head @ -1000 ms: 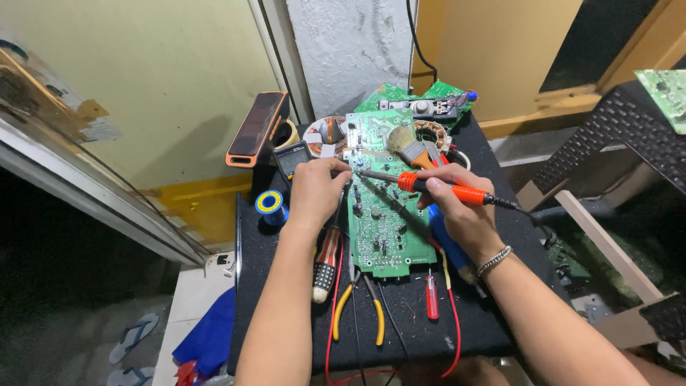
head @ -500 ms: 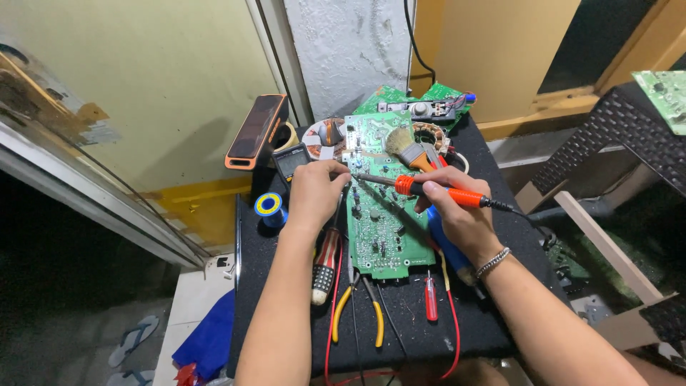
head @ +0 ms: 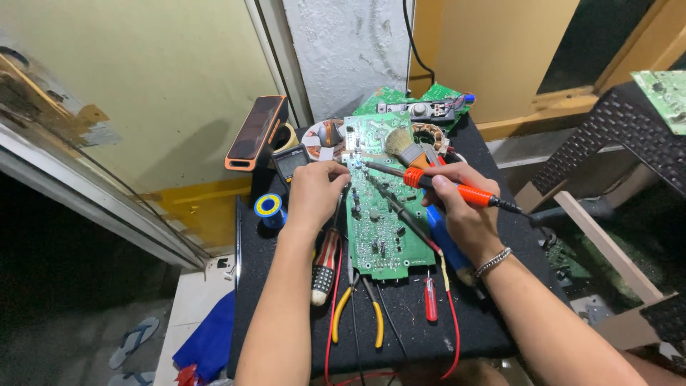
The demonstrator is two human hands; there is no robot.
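The green circuit board (head: 377,214) lies flat in the middle of the dark surface (head: 493,314), and it's the landmark for everything here. The right hand (head: 457,207) comes in from the board's right side, its grip clenched around the orange handle of a soldering iron (head: 436,184), the metal tip slanting across to the board's upper left corner. The left hand (head: 314,194) sits at the board's left edge, fingers curled and pinched right at that same upper corner; whether they hold something thin there, I cannot tell. Just left of the board, under the left wrist, lies a red-and-black screwdriver (head: 325,261). Below the board's near edge rest yellow-handled pliers (head: 355,312) and a small red screwdriver (head: 431,299), with red wire (head: 454,325) trailing past. Left of the board, beyond the left hand, stands a blue-and-yellow solder spool (head: 269,207). Behind the board's far edge, a brush (head: 404,146) and copper coils (head: 327,133) crowd together, another green board (head: 421,106) further back.
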